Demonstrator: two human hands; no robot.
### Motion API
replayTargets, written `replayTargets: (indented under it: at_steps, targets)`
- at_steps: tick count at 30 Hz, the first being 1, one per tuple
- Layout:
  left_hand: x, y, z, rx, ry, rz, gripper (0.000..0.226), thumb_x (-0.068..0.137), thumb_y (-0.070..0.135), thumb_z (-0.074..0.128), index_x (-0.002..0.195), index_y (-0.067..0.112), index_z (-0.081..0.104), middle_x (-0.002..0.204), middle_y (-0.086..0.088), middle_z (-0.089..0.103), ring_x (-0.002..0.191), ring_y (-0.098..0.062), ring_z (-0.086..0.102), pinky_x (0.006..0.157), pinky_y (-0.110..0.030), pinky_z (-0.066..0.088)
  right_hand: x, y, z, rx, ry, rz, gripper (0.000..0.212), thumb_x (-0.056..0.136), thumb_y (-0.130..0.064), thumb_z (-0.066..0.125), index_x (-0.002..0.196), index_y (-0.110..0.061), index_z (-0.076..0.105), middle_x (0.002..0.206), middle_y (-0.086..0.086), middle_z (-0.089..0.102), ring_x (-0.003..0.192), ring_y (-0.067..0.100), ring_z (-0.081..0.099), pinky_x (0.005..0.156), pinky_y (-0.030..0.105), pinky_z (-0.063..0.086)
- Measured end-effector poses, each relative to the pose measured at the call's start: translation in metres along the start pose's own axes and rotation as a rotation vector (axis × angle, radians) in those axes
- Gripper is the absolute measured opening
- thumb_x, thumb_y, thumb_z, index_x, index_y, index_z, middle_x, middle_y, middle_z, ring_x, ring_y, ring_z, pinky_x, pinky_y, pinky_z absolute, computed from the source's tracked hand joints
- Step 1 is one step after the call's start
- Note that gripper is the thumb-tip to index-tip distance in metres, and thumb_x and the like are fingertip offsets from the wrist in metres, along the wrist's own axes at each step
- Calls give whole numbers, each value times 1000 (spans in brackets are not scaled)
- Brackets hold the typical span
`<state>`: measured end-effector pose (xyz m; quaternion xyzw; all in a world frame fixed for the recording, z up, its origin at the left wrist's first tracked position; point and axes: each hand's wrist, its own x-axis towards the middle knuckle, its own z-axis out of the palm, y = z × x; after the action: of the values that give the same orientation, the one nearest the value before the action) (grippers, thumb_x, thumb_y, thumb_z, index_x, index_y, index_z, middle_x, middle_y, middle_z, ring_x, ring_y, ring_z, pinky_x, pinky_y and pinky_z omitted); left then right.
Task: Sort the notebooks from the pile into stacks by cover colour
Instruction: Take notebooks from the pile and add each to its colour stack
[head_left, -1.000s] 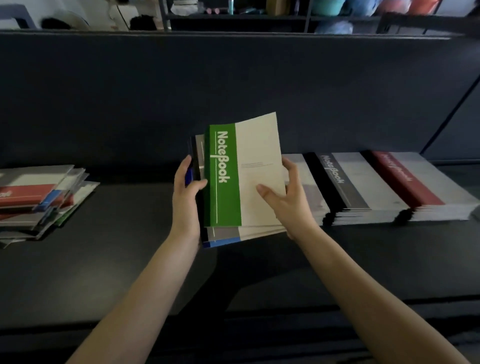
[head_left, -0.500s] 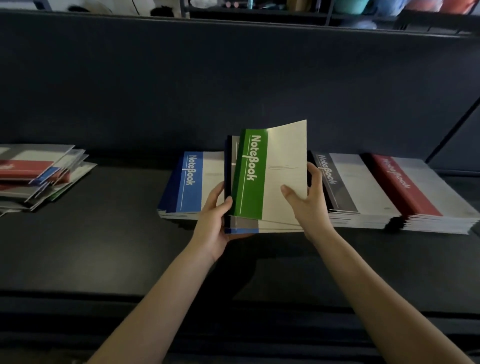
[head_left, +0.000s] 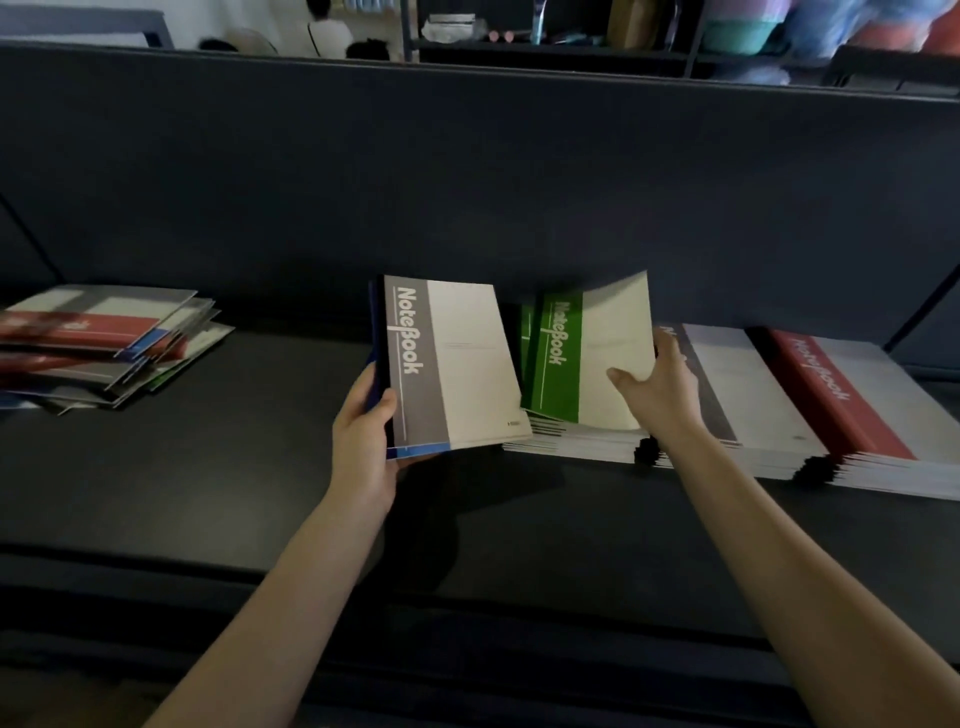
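My left hand (head_left: 366, 439) grips a small bunch of notebooks by the spine side; a grey-covered notebook (head_left: 457, 369) is on top and a blue one shows under it. My right hand (head_left: 657, 389) holds a green notebook (head_left: 582, 358) by its right edge, tilted just over the green stack (head_left: 566, 441). To the right lie the grey stack (head_left: 737, 395) and the red stack (head_left: 852, 405). The unsorted pile (head_left: 104, 343) sits at the far left of the dark table (head_left: 260, 467).
A dark partition wall (head_left: 467, 182) rises right behind the stacks. The table's front edge (head_left: 467, 597) runs across below my forearms. Shelves with coloured things show above the partition, blurred.
My right hand has pulled the green notebook off the held bunch and carried it right, down over the green stack. The grey notebook is now the top one in my left hand.
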<state>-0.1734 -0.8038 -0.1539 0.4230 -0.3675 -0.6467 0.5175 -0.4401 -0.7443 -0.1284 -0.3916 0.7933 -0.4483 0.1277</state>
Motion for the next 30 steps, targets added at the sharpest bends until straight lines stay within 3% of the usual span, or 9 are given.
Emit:
replayTargets:
  at_steps: [6, 11, 15, 17, 21, 23, 25, 27, 30]
  targets:
    - [-4, 7, -24, -29, 46, 61, 36, 101, 15, 43, 132, 29, 56, 124, 4, 64, 116, -25, 60, 94, -55, 49, 1, -2, 14, -176, -61, -24, 60, 91, -17, 61, 143, -6, 33, 131, 15, 54, 119, 32, 51, 80, 26, 37]
    - [-4, 10, -33, -21, 57, 64, 37, 100, 15, 44, 130, 32, 57, 123, 5, 65, 115, -25, 60, 90, -54, 52, 8, 0, 14, -291, -171, -38, 55, 96, -24, 56, 145, -6, 37, 150, 14, 35, 133, 31, 40, 102, 31, 35]
    - [-7, 9, -26, -6, 49, 92, 37, 101, 14, 43, 132, 30, 55, 123, 4, 65, 116, -25, 60, 91, -53, 51, 7, -4, 16, -350, -257, -51, 49, 99, -24, 49, 143, -6, 40, 160, 9, 2, 137, 28, 34, 89, 23, 35]
    - [-8, 10, -19, 12, 32, 103, 38, 101, 14, 43, 134, 30, 53, 124, 3, 63, 116, -24, 59, 90, -50, 52, 6, -8, 16, -368, -275, -44, 49, 99, -25, 48, 144, -6, 39, 161, 7, -3, 138, 26, 34, 87, 23, 36]
    - [-14, 15, 0, 43, -62, 133, 42, 100, 11, 45, 137, 31, 49, 127, 5, 61, 116, -19, 58, 87, -45, 54, -3, -11, 9, -313, -92, -164, 45, 94, -22, 57, 137, -11, 49, 157, 7, 21, 135, 24, 37, 98, 24, 34]
    - [-17, 16, 11, 65, -101, 157, 45, 98, 10, 48, 138, 32, 46, 128, 6, 58, 117, -18, 56, 86, -44, 53, -16, -16, 4, -157, 48, -259, 40, 93, -25, 60, 131, -14, 55, 143, 3, 46, 125, 18, 46, 91, 18, 34]
    - [-20, 13, 26, 74, -138, 158, 49, 97, 10, 50, 139, 32, 43, 131, 4, 55, 118, -17, 54, 83, -40, 52, -31, -22, -1, 44, 11, -249, 40, 93, -35, 58, 128, -15, 56, 118, -6, 60, 105, 7, 56, 79, 10, 39]
    - [-23, 8, 45, 54, -182, 125, 48, 96, 11, 51, 136, 37, 44, 126, 6, 56, 114, -15, 55, 81, -40, 52, -44, -24, -7, 191, -109, -191, 40, 91, -42, 56, 125, -21, 54, 101, -17, 60, 95, 0, 59, 71, 8, 43]
    - [-28, -4, 75, 47, -254, 91, 45, 95, 12, 54, 124, 45, 46, 119, 11, 60, 112, -14, 57, 85, -44, 54, -55, -12, -17, 258, -146, -124, 47, 87, -41, 63, 128, -26, 45, 106, -20, 56, 98, 1, 57, 74, 13, 47]
